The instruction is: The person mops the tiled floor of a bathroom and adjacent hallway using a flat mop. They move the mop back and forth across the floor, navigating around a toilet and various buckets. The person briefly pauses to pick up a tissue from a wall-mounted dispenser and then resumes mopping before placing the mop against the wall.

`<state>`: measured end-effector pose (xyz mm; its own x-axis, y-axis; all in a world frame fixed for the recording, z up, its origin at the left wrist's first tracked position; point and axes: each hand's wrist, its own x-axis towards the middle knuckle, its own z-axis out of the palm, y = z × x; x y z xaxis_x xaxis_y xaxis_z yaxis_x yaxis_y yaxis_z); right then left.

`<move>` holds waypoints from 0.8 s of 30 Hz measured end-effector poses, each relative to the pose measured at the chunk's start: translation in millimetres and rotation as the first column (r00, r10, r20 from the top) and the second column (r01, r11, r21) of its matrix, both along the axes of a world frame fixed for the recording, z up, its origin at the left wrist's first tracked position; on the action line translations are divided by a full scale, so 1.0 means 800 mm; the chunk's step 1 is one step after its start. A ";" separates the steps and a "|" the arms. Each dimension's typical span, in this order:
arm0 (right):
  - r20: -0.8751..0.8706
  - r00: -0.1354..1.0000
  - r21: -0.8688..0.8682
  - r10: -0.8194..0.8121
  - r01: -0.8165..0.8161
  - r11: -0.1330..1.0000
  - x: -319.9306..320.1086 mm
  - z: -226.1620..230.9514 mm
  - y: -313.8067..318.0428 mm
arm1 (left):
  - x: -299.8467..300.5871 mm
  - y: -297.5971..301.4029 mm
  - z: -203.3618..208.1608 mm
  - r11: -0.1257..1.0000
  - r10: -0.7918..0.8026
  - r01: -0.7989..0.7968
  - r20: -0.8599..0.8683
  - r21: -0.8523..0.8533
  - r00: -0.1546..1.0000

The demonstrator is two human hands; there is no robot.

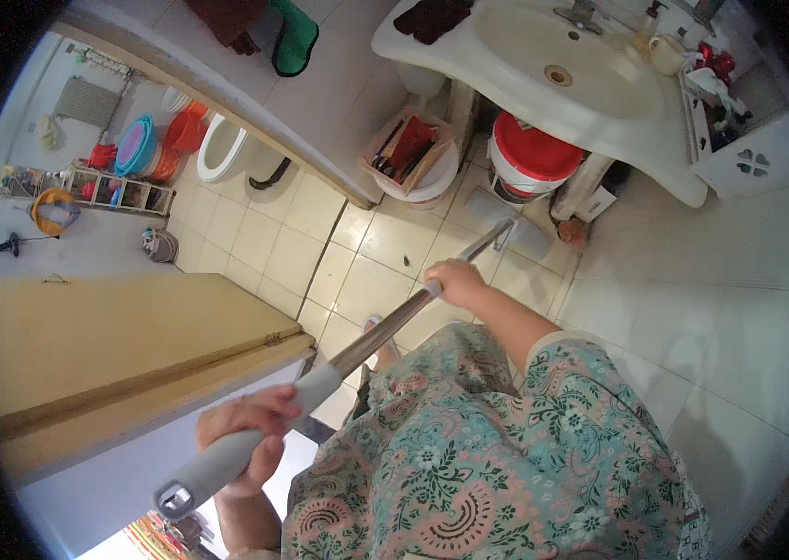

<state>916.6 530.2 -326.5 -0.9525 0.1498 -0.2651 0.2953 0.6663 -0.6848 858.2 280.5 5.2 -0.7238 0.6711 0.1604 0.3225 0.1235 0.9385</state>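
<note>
I hold a flat mop with a long metal pole (380, 333) slanting from lower left up toward the sink. My left hand (250, 434) is wrapped round its grey plastic grip near the top end. Farther down the pole, my right hand (458, 282) is closed round it just past a grey collar. The pale flat mop head (530, 238) lies on the tiled floor (385, 238) in front of a bucket with a red lid (534, 154). A small dark bit (405, 261) lies on the tiles left of the pole.
Above the red-lidded bucket is a white washbasin (600, 103). A white bucket (427, 191) bearing a tray of items stands to its left. A yellowish door (133, 336) is at left, beside a doorway to a room with a toilet (222, 149) and colourful basins (136, 147).
</note>
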 end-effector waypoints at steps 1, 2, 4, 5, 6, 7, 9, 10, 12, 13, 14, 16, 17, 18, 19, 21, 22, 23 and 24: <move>-0.043 0.997 0.021 0.069 -0.068 0.997 -0.002 0.005 -0.011 | 0.001 -0.008 0.009 1.000 0.010 -0.010 -0.032 -0.007 0.999; -0.056 0.994 -0.011 0.094 -0.095 0.995 -0.002 0.018 -0.026 | 0.005 -0.018 0.021 0.999 0.028 -0.029 -0.060 -0.017 0.998; -0.102 0.989 -0.070 0.109 -0.117 0.991 -0.005 0.043 -0.060 | 0.004 -0.040 0.056 0.994 -0.030 0.014 -0.140 -0.112 0.990; -0.134 0.986 -0.097 0.099 -0.113 0.989 -0.006 0.054 -0.078 | 0.001 -0.045 0.065 0.995 -0.071 0.057 -0.190 -0.076 0.979; -0.160 0.985 -0.117 0.070 -0.090 0.989 -0.004 0.058 -0.087 | -0.007 -0.050 0.063 0.994 -0.102 0.093 -0.199 -0.053 0.975; -0.193 0.981 -0.116 0.017 -0.040 0.992 0.001 0.059 -0.092 | -0.014 -0.055 0.062 0.991 -0.133 0.130 -0.208 -0.030 0.969; -0.262 0.963 -0.125 -0.059 0.027 0.992 0.004 0.063 -0.101 | -0.019 -0.067 0.061 0.969 -0.246 0.247 -0.197 -0.018 0.949; -0.268 0.963 -0.126 -0.039 0.005 0.992 0.005 0.063 -0.103 | 0.005 -0.053 0.067 0.989 -0.126 0.136 -0.156 0.052 0.980; -0.277 0.961 -0.124 -0.027 -0.008 0.992 0.010 0.054 -0.093 | 0.015 -0.046 0.056 0.988 -0.077 0.101 -0.195 0.117 0.978; -0.258 0.965 -0.046 -0.045 0.034 0.998 0.009 0.050 -0.085 | 0.004 -0.043 0.046 0.983 -0.133 0.154 -0.187 0.097 0.973; -0.256 0.965 -0.026 -0.061 0.057 0.998 0.004 0.051 -0.082 | -0.004 -0.043 0.044 0.981 -0.170 0.184 -0.178 0.065 0.969; -0.251 0.963 0.021 -0.096 0.105 0.994 -0.009 0.046 -0.073 | -0.011 -0.044 0.029 0.982 -0.131 0.143 -0.103 0.122 0.986; -0.228 0.969 0.014 -0.098 0.104 0.994 -0.017 0.043 -0.068 | -0.011 -0.041 0.015 0.975 -0.062 0.067 -0.031 0.210 0.998; -0.206 0.974 0.007 -0.100 0.104 0.995 -0.025 0.038 -0.066 | -0.011 -0.040 0.001 0.956 0.002 -0.015 0.044 0.292 0.999; -0.180 0.977 0.000 -0.111 0.113 0.994 -0.032 0.030 -0.063 | -0.017 -0.043 -0.014 0.942 0.010 -0.035 0.075 0.335 0.997; -0.103 0.995 -0.039 0.018 -0.022 0.999 -0.041 0.014 -0.060 | -0.013 -0.053 -0.021 0.925 0.126 -0.175 0.162 0.337 0.979; -0.063 0.995 -0.058 0.079 -0.082 0.995 -0.045 0.012 -0.061 | -0.014 -0.061 -0.019 0.945 0.118 -0.160 0.158 0.286 0.980; -0.046 0.992 -0.021 0.115 -0.116 0.993 -0.045 0.012 -0.067 | -0.015 -0.070 -0.015 0.961 0.111 -0.146 0.155 0.233 0.982; -0.044 0.991 -0.031 0.123 -0.125 0.992 -0.046 0.012 -0.078 | -0.015 -0.080 -0.012 0.975 0.106 -0.133 0.154 0.180 0.982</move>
